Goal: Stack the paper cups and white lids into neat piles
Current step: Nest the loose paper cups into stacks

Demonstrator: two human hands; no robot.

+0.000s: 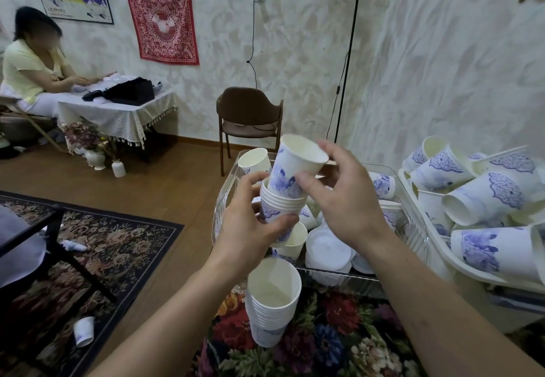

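The left hand (pixel 250 223) gripped a short stack of nested cups (pixel 280 205), while the right hand (pixel 339 199) pinched a single cup (pixel 298 167) tilted into its top, seemingly only partly seated. Just beyond, a clear tray (pixel 227 199) held white lids (pixel 327 249). A taller cup stack (pixel 272 303) stood nearer; loose cups (pixel 483 196) filled the white basket (pixel 460 270) at right.

I see white paper cups (pixel 483 196) printed with blue-violet floral and medallion motifs, cream inside. The lids (pixel 328 248) are plain white. A worktop cloth (pixel 324 344) shows red, blue and cream flowers on black. On the pale marbled wall (pixel 295 37) hangs a red bandana (pixel 161 21) with white ornament. The floor (pixel 165 182) is brown wood; its rug (pixel 112 247) is dark with faded roses.
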